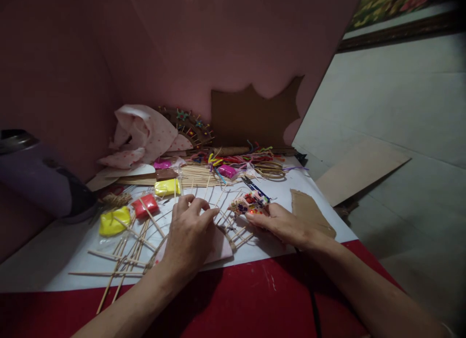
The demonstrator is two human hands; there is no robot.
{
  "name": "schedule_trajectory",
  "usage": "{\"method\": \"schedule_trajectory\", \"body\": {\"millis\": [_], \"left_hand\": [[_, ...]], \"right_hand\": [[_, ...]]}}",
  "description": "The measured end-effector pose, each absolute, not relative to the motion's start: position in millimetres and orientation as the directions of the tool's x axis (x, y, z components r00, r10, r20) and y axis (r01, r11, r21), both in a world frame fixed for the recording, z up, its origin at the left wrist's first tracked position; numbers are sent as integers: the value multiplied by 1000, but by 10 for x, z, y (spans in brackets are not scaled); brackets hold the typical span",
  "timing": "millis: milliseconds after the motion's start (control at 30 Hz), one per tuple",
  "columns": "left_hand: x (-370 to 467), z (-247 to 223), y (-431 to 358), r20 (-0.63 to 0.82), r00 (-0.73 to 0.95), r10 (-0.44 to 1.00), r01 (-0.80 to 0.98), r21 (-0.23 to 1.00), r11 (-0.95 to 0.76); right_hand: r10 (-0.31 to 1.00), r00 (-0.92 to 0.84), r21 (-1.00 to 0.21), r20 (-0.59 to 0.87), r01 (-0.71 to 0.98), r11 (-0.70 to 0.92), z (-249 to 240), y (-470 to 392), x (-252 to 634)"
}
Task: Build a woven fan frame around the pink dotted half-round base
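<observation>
My left hand (189, 233) bends over a half-round craft piece (222, 246) of pale pink spotted cloth with a brown rim and wooden sticks fanning outward. Its fingers are curled and closed near the sticks; what they pinch is hidden. My right hand (282, 224) grips a flower-patterned glue gun (255, 200) with a small red light, its front end toward the sticks by my left hand. Behind it lie dark-bladed thread snips (249, 183). Loose wooden sticks (125, 260) cross each other left of my left hand.
Yellow (114, 220) and red clay packets (145, 205) lie at left, near a purple bottle (40, 178). Pink cloth (145, 129), a decorated half-round piece (191, 127), cut cardboard (255, 115) and gold scissors (271, 170) are at the back. A cardboard scrap (311, 214) lies right.
</observation>
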State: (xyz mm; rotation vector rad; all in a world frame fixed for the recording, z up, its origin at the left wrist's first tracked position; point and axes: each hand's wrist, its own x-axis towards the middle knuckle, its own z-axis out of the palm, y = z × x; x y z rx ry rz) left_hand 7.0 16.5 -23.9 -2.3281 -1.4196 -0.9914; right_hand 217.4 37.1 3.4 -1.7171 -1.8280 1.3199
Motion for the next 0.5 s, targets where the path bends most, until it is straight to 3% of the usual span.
{"method": "schedule_trajectory", "body": {"millis": [500], "left_hand": [[81, -224, 154, 647, 302, 700, 862, 129, -491]], "right_hand": [[908, -265, -798, -323, 593, -111, 63, 346, 2171]]}}
